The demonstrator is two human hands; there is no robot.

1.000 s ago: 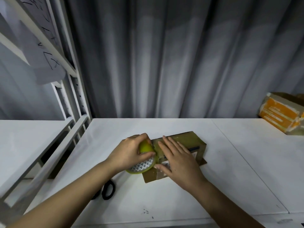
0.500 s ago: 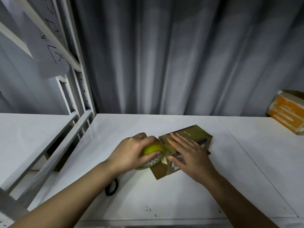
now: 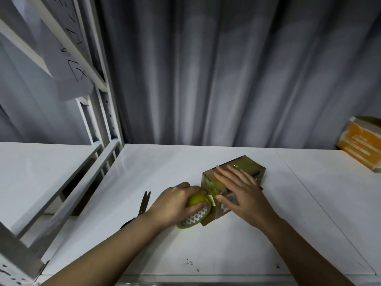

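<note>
A small brown cardboard box (image 3: 246, 165) lies on the white table (image 3: 206, 244), its top glossy with tape. My right hand (image 3: 239, 190) lies flat over the box, fingers straight, thumb against its near end face. My left hand (image 3: 175, 203) grips a yellow-green roll of packing tape (image 3: 195, 217) held against the box's left end, fingers curled over the roll. A strip of tape runs from the roll onto the box's end.
Scissors (image 3: 143, 205) lie on the table just left of my left wrist, blades pointing away. A metal shelving frame (image 3: 99, 112) stands at the left. An orange and brown carton (image 3: 360, 143) sits at the far right. Grey curtain hangs behind.
The box has turned and shifted right and farther from me. The roll in my left hand has moved down the box's left end. The scissors' blades have come into sight.
</note>
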